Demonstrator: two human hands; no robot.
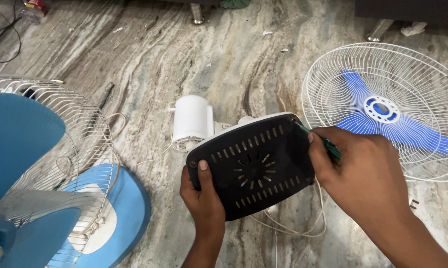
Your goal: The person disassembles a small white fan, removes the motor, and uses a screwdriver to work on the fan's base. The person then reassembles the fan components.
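- My left hand [204, 198] grips the near edge of the black slotted base plate [251, 166], thumb on top, fingers hidden beneath; the plate sits tilted on the white fan base [244, 120], low in the middle of the view, above the marble floor [194, 59].
- My right hand [358, 173] is closed around a green-handled screwdriver [323, 141], its tip at the plate's upper right corner. I cannot tell whether the tip is seated in a screw head.
- If it is not seated, I judge the tip could skid across the plastic and scar it, or jab toward my left thumb.
- The plate is steadied from one edge only; hard pressure at the far corner could rock it and twist it out of my grip.
- A loosened screw could drop and be lost against the streaked floor pattern.
- The thin white cord [288, 226] loops just under the plate; it could snag or get pinched.
- The white motor housing [191, 119] lies just behind the plate, and the white guard with blue blades [383, 106] sits near my right wrist; a slip could knock either.
- The blue fan [40, 188] on the left is well apart.
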